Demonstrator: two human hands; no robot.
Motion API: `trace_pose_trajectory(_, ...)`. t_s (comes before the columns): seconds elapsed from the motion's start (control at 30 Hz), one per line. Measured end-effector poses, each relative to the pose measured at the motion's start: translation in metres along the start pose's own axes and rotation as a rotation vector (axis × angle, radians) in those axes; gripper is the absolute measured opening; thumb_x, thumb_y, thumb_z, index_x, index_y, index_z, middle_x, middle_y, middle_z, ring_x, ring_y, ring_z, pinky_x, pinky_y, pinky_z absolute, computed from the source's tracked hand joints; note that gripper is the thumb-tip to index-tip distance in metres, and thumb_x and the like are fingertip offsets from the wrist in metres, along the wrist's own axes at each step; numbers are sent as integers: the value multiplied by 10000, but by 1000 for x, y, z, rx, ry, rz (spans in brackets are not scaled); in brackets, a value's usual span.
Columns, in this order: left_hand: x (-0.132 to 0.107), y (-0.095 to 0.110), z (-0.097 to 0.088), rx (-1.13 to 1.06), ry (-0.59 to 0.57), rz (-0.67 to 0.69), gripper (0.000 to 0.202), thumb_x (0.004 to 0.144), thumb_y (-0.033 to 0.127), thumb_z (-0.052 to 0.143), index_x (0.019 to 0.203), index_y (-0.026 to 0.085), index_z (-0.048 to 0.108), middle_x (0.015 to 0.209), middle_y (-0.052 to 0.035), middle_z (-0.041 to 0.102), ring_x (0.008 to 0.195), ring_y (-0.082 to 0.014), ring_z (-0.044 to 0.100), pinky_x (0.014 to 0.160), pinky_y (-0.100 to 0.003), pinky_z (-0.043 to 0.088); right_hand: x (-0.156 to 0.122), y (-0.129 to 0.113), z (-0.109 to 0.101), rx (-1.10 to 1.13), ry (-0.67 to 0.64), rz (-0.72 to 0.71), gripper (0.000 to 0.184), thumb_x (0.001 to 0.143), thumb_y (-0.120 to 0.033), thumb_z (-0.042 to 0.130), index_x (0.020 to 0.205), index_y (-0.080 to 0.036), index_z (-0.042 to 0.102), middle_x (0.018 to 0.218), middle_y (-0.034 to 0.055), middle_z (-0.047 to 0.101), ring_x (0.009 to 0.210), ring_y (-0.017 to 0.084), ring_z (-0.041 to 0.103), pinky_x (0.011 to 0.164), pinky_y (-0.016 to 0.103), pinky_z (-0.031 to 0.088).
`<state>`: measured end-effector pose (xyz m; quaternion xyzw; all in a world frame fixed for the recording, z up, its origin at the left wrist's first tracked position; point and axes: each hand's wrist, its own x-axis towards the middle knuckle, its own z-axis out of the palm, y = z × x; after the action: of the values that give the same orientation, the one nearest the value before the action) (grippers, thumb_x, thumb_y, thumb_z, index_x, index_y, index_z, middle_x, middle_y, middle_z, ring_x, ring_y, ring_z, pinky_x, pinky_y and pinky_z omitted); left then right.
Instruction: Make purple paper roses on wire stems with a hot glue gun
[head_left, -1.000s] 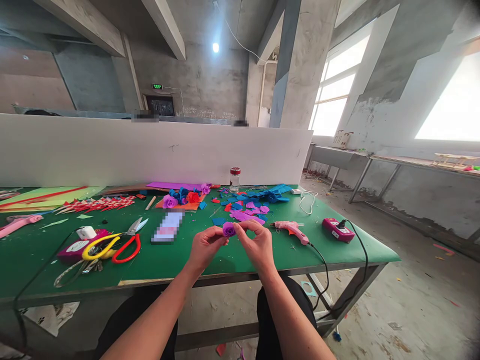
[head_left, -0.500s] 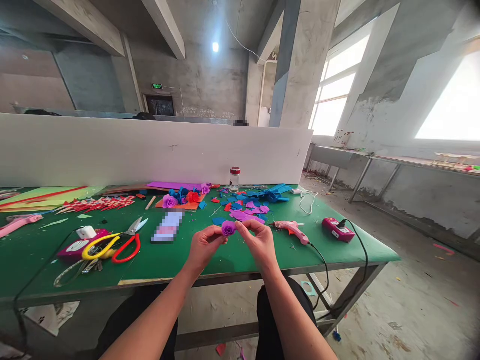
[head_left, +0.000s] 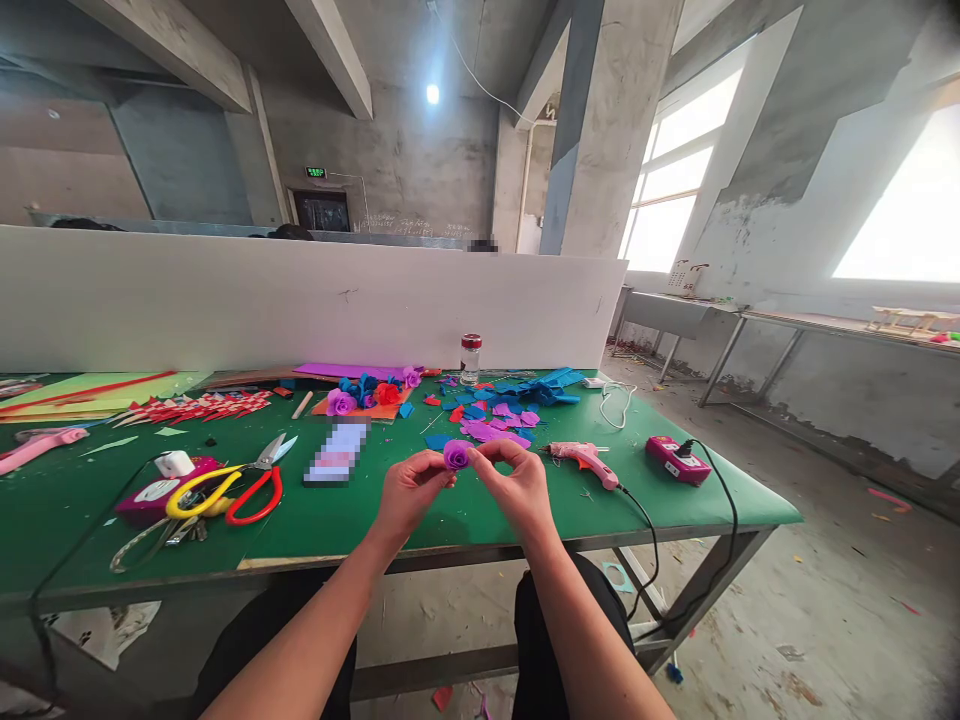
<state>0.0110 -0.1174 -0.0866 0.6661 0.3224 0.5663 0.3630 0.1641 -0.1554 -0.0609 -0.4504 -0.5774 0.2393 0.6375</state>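
Note:
Both my hands hold a small purple rolled flower [head_left: 456,455] above the near part of the green table [head_left: 315,515]. My left hand [head_left: 407,493] pinches it from the left, fingers closed. My right hand [head_left: 516,485] pinches it from the right with thumb and fingers. Just beyond lie loose pink and purple cut pieces [head_left: 495,425] and blue cut pieces [head_left: 517,388].
A pink glue gun [head_left: 585,461] lies to the right, with a red power strip [head_left: 676,458] further right. Left are scissors with yellow and red handles [head_left: 225,487]. Finished flowers [head_left: 364,395] and a small jar [head_left: 469,358] stand before a white partition [head_left: 300,300].
The flower has risen very slightly in my fingers and turned a little; my hands stay in nearly the same place.

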Motion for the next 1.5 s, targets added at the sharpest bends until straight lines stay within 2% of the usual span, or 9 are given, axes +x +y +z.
trace_pose_trajectory(0.13,0,0,0,7,-3,6,66,716,258,713,695,198,726,646,-6,660,605,-140,602,602,-240,496,-2,-1,2,-78,44,-41,214,765,-370,633,679,-185,698,673,12,688,651,159,599,669,265,466)
trace_pose_trajectory(0.4,1,-2,-1,-15,0,0,75,704,271,727,722,199,732,661,-6,661,608,-144,606,606,-252,510,-3,-6,1,-102,39,7,233,761,-364,609,636,-181,680,622,-1,654,617,149,569,643,258,439)
trace_pose_trajectory(0.57,0,-1,0,0,-5,-12,87,708,285,723,727,201,733,659,-5,668,612,-147,611,609,-252,513,-1,-2,-1,12,-20,91,193,734,-329,617,658,-170,694,628,6,657,628,157,569,637,265,426)
trace_pose_trajectory(0.73,0,-4,0,31,12,-24,106,714,304,719,726,199,725,643,-1,672,613,-151,620,618,-252,511,3,1,-3,253,-41,163,231,759,-376,630,711,-162,699,647,13,635,649,150,552,620,252,418)
trace_pose_trajectory(0.87,2,-8,-2,27,116,-42,128,719,322,719,743,196,717,638,1,677,618,-160,635,641,-264,519,4,10,1,338,13,82,216,801,-375,610,832,-177,691,764,22,662,723,153,578,687,257,447)
trace_pose_trajectory(1.03,4,-6,-6,52,210,-25,120,701,321,737,744,209,723,629,3,688,609,-167,639,628,-262,514,1,27,20,210,-70,21,248,769,-325,650,960,-172,687,838,42,675,742,167,603,714,282,483)
trace_pose_trajectory(1.2,2,0,-7,51,188,5,123,679,331,750,703,212,725,634,7,679,593,-163,604,582,-250,492,-5,26,31,77,-95,-122,251,759,-300,692,992,-208,699,903,43,679,745,166,590,742,295,493)
trace_pose_trajectory(1.37,-1,3,-8,78,128,42,111,708,328,734,740,222,744,671,0,676,608,-156,583,593,-246,486,-6,15,26,-11,-46,-252,135,783,-267,682,910,-227,703,804,16,623,746,172,569,729,292,466)
trace_pose_trajectory(1.5,-2,4,-8,84,108,90,105,736,331,717,751,230,743,727,-14,690,648,-161,595,625,-249,488,-4,13,20,-12,-69,-301,121,786,-219,666,904,-226,694,808,17,614,756,174,566,724,292,459)
